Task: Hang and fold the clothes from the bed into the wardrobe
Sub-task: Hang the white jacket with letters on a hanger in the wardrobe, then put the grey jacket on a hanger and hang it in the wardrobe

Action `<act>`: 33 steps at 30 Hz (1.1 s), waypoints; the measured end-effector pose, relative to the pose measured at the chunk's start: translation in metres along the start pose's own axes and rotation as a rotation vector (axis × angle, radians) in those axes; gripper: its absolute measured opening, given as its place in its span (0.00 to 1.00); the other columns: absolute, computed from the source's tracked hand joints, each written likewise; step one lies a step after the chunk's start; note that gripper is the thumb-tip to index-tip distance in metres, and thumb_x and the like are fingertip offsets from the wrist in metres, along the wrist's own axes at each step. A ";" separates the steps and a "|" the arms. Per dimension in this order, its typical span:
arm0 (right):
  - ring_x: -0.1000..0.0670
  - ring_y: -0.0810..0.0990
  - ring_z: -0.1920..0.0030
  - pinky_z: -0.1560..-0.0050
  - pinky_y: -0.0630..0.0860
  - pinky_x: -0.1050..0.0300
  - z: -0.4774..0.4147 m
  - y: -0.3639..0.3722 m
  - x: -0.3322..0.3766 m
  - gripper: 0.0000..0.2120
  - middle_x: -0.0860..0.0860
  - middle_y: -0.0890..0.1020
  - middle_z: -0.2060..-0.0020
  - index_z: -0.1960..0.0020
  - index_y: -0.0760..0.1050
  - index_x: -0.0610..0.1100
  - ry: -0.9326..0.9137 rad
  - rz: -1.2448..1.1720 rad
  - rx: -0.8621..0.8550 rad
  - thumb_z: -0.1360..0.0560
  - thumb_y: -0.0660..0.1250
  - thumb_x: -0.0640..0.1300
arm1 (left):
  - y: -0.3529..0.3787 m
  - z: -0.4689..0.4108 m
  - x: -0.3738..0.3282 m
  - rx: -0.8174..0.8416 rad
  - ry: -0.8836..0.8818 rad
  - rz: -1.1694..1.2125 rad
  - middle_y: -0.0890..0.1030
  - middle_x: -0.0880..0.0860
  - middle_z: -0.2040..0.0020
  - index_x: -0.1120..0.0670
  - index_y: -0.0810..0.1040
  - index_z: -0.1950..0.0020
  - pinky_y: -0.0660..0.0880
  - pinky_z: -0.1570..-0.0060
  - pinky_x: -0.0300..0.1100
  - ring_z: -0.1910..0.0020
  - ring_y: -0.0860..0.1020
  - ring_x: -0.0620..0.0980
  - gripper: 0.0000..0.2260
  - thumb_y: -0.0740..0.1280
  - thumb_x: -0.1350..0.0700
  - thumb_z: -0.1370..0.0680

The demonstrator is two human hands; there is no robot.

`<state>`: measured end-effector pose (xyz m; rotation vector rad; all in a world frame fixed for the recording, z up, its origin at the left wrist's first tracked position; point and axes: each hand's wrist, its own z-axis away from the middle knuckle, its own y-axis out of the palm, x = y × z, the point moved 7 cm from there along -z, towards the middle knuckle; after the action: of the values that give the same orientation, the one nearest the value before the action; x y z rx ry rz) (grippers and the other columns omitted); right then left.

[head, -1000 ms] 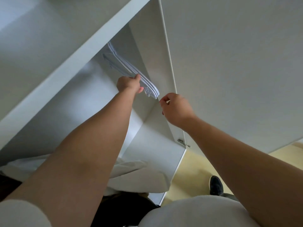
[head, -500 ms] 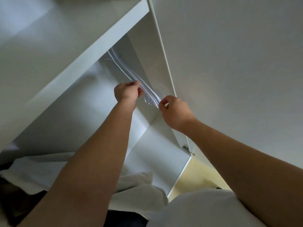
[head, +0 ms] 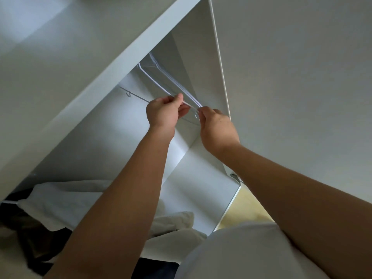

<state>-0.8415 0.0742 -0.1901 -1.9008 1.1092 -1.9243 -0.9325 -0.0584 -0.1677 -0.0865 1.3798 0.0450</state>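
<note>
Up inside the wardrobe [head: 124, 81], both hands were at a bundle of white hangers [head: 167, 81] near its right wall. The left hand [head: 163, 113] had its grip pinched together on one hanger's thin wire, thumb over curled fingers. The right hand [head: 217, 127] had its grip closed round the hook end of the same bundle, fingertips touching the wire just beside the left thumb. The two hands were nearly touching. Judging from that, a single hanger was being teased free of the rest, which lay stacked and slanting toward the back wall.

A thin rail [head: 136, 97] ran leftward from behind the left hand, with one small hook [head: 128, 94] on it and nothing hung from it that could be seen.

Both forearms were raised and stretched forward from the body, the left rising steeply from the lower left, the right coming in from the lower right past the open door [head: 302, 77]. Both wrists were bent slightly inward toward the hangers.

Lower down, a pale cloth [head: 66, 200] and a dark garment [head: 36, 238] lay loose at the wardrobe's bottom left, neither folded nor hung; whether they rested in the wardrobe or on the bed could not be told. So the task looked barely started: a hanger was only being fetched, and hanging and folding were left to do.
</note>
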 end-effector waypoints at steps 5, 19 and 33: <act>0.40 0.75 0.60 0.60 0.70 0.52 0.012 0.005 0.003 0.12 0.47 0.78 0.55 0.43 0.75 0.47 0.050 -0.049 -0.076 0.19 0.56 0.37 | -0.004 0.002 -0.005 0.145 -0.032 0.014 0.82 0.52 0.70 0.59 0.76 0.59 0.82 0.60 0.39 0.67 0.83 0.49 0.08 0.72 0.64 0.22; 0.42 0.73 0.56 0.57 0.68 0.53 0.166 -0.018 -0.123 0.10 0.50 0.73 0.54 0.45 0.71 0.48 0.639 0.056 -0.257 0.18 0.52 0.40 | 0.033 0.066 0.050 0.439 -0.314 0.251 0.87 0.60 0.54 0.57 0.75 0.49 0.83 0.53 0.49 0.54 0.86 0.59 0.20 0.54 0.42 0.14; 0.42 0.79 0.53 0.55 0.76 0.52 0.296 -0.151 -0.195 0.07 0.46 0.82 0.51 0.44 0.73 0.49 0.673 0.027 -0.237 0.20 0.58 0.47 | 0.158 0.299 0.105 0.755 0.038 -0.311 0.78 0.47 0.69 0.53 0.82 0.59 0.75 0.61 0.41 0.67 0.74 0.46 0.12 0.66 0.53 0.17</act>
<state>-0.4875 0.1971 -0.2782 -1.3255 1.5777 -2.6012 -0.6334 0.1232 -0.2199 0.3316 1.3289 -0.7346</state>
